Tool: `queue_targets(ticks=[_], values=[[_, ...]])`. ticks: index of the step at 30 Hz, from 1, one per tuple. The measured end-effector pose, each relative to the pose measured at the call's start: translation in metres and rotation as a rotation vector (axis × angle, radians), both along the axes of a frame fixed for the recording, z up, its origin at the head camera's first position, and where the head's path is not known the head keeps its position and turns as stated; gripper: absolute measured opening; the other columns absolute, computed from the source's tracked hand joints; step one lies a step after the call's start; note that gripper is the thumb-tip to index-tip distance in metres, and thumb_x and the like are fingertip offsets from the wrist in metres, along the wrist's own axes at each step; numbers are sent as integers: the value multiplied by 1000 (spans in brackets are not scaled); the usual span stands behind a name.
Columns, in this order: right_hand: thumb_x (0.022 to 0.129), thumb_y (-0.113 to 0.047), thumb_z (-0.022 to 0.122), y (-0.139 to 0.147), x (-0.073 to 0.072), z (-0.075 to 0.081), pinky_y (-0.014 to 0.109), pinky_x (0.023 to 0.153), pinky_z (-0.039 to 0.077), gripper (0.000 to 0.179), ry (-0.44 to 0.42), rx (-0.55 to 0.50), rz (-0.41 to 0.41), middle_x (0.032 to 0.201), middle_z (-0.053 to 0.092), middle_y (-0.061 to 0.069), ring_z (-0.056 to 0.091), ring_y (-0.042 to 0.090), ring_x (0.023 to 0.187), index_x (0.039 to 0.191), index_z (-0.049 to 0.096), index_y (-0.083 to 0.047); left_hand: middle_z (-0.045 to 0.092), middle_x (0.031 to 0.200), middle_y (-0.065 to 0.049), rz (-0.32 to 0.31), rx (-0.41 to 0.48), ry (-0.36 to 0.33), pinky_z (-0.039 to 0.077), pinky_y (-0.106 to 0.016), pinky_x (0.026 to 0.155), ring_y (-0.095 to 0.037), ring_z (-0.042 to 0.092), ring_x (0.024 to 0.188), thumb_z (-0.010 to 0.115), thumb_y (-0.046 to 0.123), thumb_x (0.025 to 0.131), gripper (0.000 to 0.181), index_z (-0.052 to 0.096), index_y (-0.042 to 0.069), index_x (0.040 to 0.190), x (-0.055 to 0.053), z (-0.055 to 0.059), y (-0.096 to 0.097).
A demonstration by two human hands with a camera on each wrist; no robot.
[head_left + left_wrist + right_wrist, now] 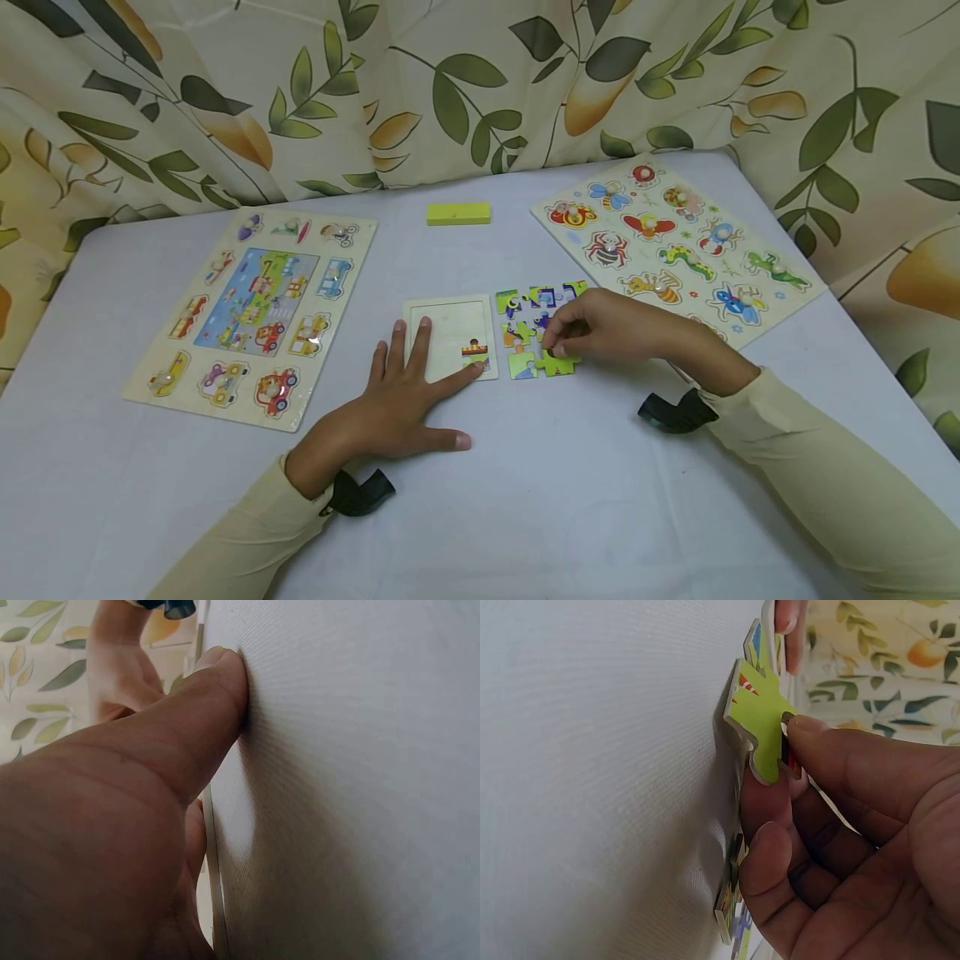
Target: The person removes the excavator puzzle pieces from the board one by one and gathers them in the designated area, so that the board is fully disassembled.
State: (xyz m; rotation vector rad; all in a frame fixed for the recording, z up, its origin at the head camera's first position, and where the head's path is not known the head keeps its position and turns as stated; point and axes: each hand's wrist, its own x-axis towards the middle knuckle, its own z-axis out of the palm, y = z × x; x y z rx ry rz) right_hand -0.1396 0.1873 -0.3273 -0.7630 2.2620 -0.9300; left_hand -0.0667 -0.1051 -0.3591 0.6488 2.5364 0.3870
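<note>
My left hand (401, 404) lies spread over the wooden puzzle tray (450, 310), fingertips on its face and forefinger beside the pieces (474, 348) in the tray's lower right corner. In the left wrist view the thumb (214, 686) rests against the white cloth. My right hand (600, 325) is over the group of loose jigsaw pieces (522, 367) right of the tray. Seen from the right wrist, its thumb and fingers pinch a puzzle piece (786, 748) with dark and red print, mostly hidden by the fingers. A green puzzle piece (761, 716) sits at the fingertips.
A vehicle peg puzzle board (285, 375) lies on the left of the white-clothed table (480, 533). At the back right is an insect peg puzzle board (637, 250). A yellow-green block (458, 214) sits behind the tray, before a leaf-patterned curtain (450, 100).
</note>
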Motion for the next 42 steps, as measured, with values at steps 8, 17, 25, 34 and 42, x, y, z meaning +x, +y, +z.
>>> queue_targets(ticks=[8,17,25,34,42], values=[[90,0,68,0,2,-1,27,73,50,11,19,16,-2,90,68,1,57,16,80,96,73,-7,-27,155,-20,1,-8,2,-15,-63,106,-43,-36,134,68,65,79,86,27,44,152,0,0,0],[87,1,71,0,3,-1,27,72,50,12,62,42,-23,90,68,-1,57,16,79,95,73,-8,-27,155,-20,1,-5,0,-15,-62,106,-43,-36,134,68,65,79,87,27,43,152,0,1,0],[86,3,71,0,3,-1,28,74,52,15,110,40,-25,90,68,-2,58,17,82,91,75,-10,-27,155,-20,3,4,-4,-16,-62,106,-42,-37,133,68,64,79,87,27,43,152,0,0,-1],[86,0,72,1,3,-2,28,72,51,13,133,56,-36,89,68,-1,57,17,80,93,75,-11,-27,155,-20,-3,2,3,-16,-62,106,-42,-37,133,67,66,79,87,26,44,152,0,-2,-1],[89,-3,70,-5,0,-1,28,71,50,11,151,7,-39,87,67,0,57,16,79,98,73,-7,-23,156,-22,-11,8,30,-11,-64,106,-45,-32,135,68,64,79,85,29,43,151,0,-1,-1]])
